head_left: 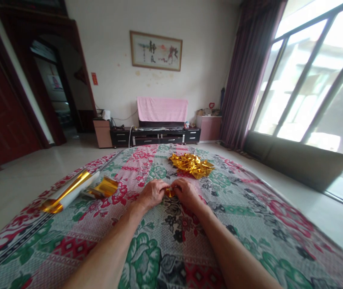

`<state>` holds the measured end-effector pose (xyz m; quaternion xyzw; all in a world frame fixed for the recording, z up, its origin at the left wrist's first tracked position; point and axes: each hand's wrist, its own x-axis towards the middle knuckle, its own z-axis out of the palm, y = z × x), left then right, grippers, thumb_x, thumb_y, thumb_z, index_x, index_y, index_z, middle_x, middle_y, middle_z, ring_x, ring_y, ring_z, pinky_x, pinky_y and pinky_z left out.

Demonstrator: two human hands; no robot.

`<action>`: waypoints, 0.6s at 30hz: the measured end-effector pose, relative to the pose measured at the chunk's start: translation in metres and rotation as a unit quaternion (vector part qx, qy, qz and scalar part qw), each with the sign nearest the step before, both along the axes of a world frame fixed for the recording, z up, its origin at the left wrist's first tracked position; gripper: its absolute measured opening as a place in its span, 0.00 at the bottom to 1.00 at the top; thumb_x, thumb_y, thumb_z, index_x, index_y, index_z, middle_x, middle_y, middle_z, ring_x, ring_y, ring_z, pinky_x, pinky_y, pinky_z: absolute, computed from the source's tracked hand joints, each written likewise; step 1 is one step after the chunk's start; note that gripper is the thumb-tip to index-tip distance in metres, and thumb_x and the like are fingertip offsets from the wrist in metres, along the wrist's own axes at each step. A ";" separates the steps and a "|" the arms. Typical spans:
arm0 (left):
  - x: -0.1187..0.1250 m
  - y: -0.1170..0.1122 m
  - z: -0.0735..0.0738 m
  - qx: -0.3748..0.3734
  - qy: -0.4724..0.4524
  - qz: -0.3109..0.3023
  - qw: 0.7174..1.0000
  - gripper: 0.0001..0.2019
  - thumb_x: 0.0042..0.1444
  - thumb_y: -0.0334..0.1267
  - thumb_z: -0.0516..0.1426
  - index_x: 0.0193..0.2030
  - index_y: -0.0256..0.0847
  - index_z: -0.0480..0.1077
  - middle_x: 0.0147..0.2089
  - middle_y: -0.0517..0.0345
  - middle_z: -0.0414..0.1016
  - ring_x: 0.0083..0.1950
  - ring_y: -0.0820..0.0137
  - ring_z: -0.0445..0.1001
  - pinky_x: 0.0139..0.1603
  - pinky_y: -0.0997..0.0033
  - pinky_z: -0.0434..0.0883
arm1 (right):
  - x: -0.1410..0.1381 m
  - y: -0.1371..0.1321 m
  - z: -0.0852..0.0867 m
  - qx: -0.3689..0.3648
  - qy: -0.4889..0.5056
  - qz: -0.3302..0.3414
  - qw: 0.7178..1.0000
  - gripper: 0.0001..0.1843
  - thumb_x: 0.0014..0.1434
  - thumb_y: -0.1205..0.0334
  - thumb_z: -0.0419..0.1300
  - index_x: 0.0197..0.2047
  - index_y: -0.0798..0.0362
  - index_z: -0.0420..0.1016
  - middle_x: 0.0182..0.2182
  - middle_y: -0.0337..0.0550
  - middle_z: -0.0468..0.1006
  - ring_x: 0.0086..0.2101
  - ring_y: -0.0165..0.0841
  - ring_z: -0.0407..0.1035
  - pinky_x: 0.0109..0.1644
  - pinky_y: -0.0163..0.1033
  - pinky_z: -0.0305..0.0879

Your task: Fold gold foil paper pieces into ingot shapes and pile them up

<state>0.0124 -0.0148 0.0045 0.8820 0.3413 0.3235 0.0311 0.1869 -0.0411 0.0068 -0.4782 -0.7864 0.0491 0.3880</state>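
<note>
The left hand (pixel 152 193) and right hand (pixel 187 193) meet at the middle of the cloth (pixel 165 249). Their fingertips are closed on a small foil piece (pixel 169 192) from either side; it looks crumpled, though it is too small to be sure. A gold pile (pixel 192 164) lies beyond, apart from the hands, toward the far edge. A roll (pixel 69 193) lies at the left edge, with a loose sheet (pixel 105 187) just beside it. Bare cloth lies open around both hands, and floor (pixel 23 176) borders the cloth.
</note>
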 end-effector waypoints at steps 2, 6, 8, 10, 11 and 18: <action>0.000 0.000 0.001 -0.004 0.005 -0.003 1.000 0.13 0.50 0.26 0.51 0.37 0.41 0.74 0.33 0.57 0.74 0.37 0.70 0.71 0.42 0.70 0.67 | 0.000 -0.001 0.000 0.003 -0.001 -0.010 1.000 0.10 0.50 0.74 0.52 0.31 0.54 0.72 0.30 0.42 0.74 0.33 0.30 0.66 0.39 0.32 0.59; -0.002 -0.001 0.004 -0.015 0.021 -0.019 0.999 0.12 0.48 0.25 0.51 0.30 0.41 0.75 0.31 0.57 0.73 0.36 0.71 0.70 0.42 0.71 0.67 | 0.000 -0.002 0.000 -0.011 -0.016 -0.005 1.000 0.11 0.51 0.74 0.51 0.31 0.53 0.73 0.29 0.41 0.74 0.31 0.29 0.67 0.38 0.31 0.59; -0.004 -0.002 0.006 -0.032 0.018 -0.039 0.999 0.12 0.48 0.26 0.51 0.29 0.41 0.75 0.32 0.57 0.74 0.37 0.71 0.70 0.43 0.72 0.67 | 0.001 -0.003 0.002 -0.013 -0.026 0.007 1.000 0.11 0.51 0.74 0.51 0.30 0.53 0.73 0.29 0.41 0.74 0.32 0.29 0.67 0.39 0.31 0.60; -0.006 -0.002 0.008 -0.051 0.011 -0.053 0.997 0.11 0.48 0.28 0.52 0.30 0.42 0.76 0.34 0.57 0.74 0.38 0.71 0.71 0.43 0.73 0.67 | 0.003 -0.004 0.004 -0.015 -0.041 0.031 0.999 0.12 0.50 0.74 0.51 0.29 0.53 0.74 0.29 0.40 0.74 0.33 0.29 0.67 0.40 0.32 0.60; -0.006 -0.003 0.009 -0.057 0.009 -0.057 0.997 0.10 0.49 0.29 0.53 0.31 0.42 0.76 0.35 0.57 0.74 0.38 0.72 0.71 0.42 0.73 0.67 | 0.005 -0.005 0.006 -0.017 -0.050 0.047 0.998 0.12 0.50 0.74 0.51 0.29 0.53 0.74 0.29 0.40 0.75 0.33 0.29 0.67 0.41 0.32 0.60; -0.007 -0.003 0.008 -0.028 0.027 -0.072 0.997 0.10 0.53 0.31 0.52 0.31 0.42 0.75 0.33 0.57 0.73 0.38 0.72 0.70 0.43 0.73 0.65 | 0.014 -0.008 0.011 -0.028 -0.087 0.102 0.991 0.14 0.50 0.73 0.52 0.35 0.50 0.76 0.37 0.40 0.75 0.39 0.30 0.67 0.46 0.33 0.60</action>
